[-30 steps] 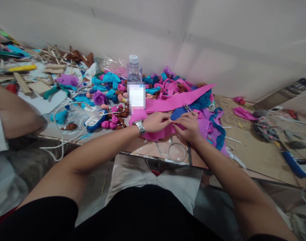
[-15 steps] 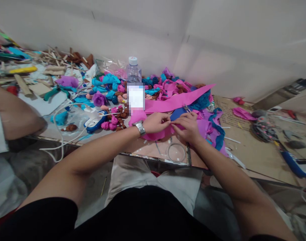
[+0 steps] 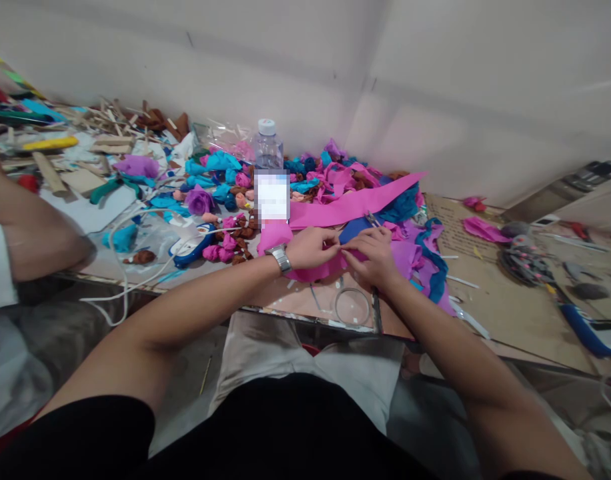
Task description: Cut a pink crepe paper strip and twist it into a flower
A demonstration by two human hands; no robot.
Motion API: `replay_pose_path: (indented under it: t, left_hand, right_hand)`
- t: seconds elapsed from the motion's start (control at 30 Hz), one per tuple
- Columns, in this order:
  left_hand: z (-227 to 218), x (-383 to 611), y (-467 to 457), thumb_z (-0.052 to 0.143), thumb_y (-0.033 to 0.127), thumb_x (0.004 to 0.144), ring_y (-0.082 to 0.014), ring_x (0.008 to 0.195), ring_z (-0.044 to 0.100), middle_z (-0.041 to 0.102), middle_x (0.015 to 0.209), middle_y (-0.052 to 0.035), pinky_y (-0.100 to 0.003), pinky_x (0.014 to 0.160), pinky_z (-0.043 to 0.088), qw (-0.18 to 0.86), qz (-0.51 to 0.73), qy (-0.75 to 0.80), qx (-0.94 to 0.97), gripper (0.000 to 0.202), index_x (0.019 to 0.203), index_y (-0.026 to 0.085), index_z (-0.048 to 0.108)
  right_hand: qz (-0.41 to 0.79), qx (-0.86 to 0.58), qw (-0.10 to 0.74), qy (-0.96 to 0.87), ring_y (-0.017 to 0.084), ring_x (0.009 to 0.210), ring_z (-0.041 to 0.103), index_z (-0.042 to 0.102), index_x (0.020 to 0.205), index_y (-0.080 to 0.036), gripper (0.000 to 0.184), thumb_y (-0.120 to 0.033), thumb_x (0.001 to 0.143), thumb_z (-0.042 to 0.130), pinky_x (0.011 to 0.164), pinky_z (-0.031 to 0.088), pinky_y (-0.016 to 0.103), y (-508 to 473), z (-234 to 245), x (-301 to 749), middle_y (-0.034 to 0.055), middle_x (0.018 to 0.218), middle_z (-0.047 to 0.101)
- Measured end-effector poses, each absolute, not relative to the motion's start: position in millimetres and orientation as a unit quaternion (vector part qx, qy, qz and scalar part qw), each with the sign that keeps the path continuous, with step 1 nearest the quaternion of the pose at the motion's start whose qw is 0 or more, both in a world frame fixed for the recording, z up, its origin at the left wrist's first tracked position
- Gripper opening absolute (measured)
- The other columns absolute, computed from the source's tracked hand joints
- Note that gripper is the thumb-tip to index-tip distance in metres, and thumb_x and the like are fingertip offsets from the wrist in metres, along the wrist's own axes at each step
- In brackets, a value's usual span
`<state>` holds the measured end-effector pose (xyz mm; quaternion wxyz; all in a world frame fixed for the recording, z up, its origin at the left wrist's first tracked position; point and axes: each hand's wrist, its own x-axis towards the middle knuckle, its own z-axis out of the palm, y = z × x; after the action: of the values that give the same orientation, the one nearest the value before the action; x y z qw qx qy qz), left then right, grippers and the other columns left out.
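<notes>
My left hand [image 3: 309, 247], with a metal watch on the wrist, and my right hand [image 3: 373, 257] meet over a piece of bright pink crepe paper [image 3: 310, 270] at the table's near edge. Both hands have their fingers curled and pinched on the pink paper, fingertips touching each other. A long pink paper strip [image 3: 353, 200] runs back and to the right from just beyond my hands. A blue sheet [image 3: 354, 229] lies right behind my fingers.
A clear water bottle [image 3: 268, 150] stands behind a heap of pink, teal and brown paper flowers [image 3: 225, 200]. A blue-white glue gun [image 3: 190, 247] with a white cord lies at the left. A tape ring [image 3: 352, 305] sits near the edge. Another person's arm [image 3: 30, 227] rests at far left.
The view has shifted slightly. My hands stay together on the pink paper, with only small finger movements.
</notes>
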<state>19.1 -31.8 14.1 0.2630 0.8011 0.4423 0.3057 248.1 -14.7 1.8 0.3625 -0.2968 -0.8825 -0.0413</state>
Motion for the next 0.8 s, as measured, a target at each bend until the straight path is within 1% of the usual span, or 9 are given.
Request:
replay_pose_path:
  t: [0.33,0.53,0.63,0.8]
  left_hand:
    - [15.7,19.5,-33.4,0.06,0.036,0.097,-0.018,0.082,0.069,0.081,0.097,-0.0038,-0.028,0.072,0.044,0.25,0.304,0.442,0.806,0.025,0.099,0.019,0.079]
    - [17.7,19.2,-34.0,0.058,0.037,0.099,-0.0188,0.085,0.071,0.081,0.1,-0.0038,-0.029,0.074,0.045,0.239,0.299,0.446,0.809,0.027,0.102,0.021,0.079]
    - [16.1,19.4,-34.0,0.058,0.037,0.1,-0.0201,0.087,0.072,0.081,0.1,-0.0043,-0.03,0.074,0.045,0.206,0.291,0.44,0.824,0.027,0.105,0.022,0.079]
    - [13.6,20.6,-34.6,0.058,0.034,0.099,-0.0225,0.091,0.074,0.081,0.103,-0.0062,-0.031,0.074,0.046,0.12,0.266,0.435,0.852,0.024,0.108,0.024,0.078]
  right_hand:
    - [-0.015,-0.316,0.352,-0.881,0.027,0.1,0.068,0.078,0.093,-0.026,0.013,-0.035,0.098,0.07,0.104,0.033,0.052,-15.3,0.5,248.3,0.0029,0.094,0.083]
    - [-0.015,-0.318,0.362,-0.876,0.027,0.1,0.067,0.078,0.091,-0.026,0.011,-0.035,0.096,0.072,0.101,0.036,0.051,-14.4,1.2,248.1,0.0035,0.095,0.083]
    - [-0.012,-0.321,0.361,-0.876,0.027,0.101,0.067,0.079,0.092,-0.027,0.011,-0.035,0.095,0.073,0.101,0.037,0.051,-13.3,0.5,248.8,0.0038,0.096,0.082]
    - [0.012,-0.318,0.378,-0.869,0.027,0.103,0.067,0.078,0.09,-0.025,0.01,-0.034,0.094,0.074,0.1,0.04,0.051,-11.5,-3.1,248.7,0.0053,0.1,0.08]
